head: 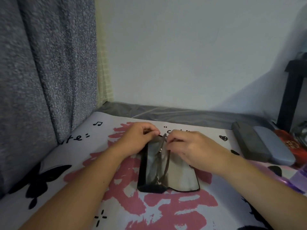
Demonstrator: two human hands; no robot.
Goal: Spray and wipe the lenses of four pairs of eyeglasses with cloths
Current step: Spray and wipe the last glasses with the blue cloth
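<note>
Two bare forearms are seen entering from the lower edge, cut off at the elbows by the frame. They reach over a surface (69, 188) covered by a printed sheet bearing pink brush-like characters, black rabbit silhouettes and small black marks. At the centre of that sheet an open black glasses case (142, 183) lies lengthwise, with a pale grey cloth (181, 176) spread inside it and over its right half. A pair of eyeglasses (162, 156) with a thin dark frame is held above the case; its temples run back along the cloth, while the lenses are hard to make out against the grey and are partly hidden by the hands. The left hand (137, 138) is curled, its fingers pinching the frame at the far end. The right hand (191, 146) is likewise curled, its fingers gripping the frame just beside the left; whether cloth is also caught in that pinch cannot be told. At the lower right edge a purple translucent object (297, 176) is cut off and unidentifiable. Farther right, a dark grey case (249, 143) and a blue-grey case (272, 146) lie closed, side by side and touching. Behind them a red item (289, 141) is blurred. A grey speckled curtain (41, 72) hangs at the left, and a pale wall (191, 55) closes the far side.
</note>
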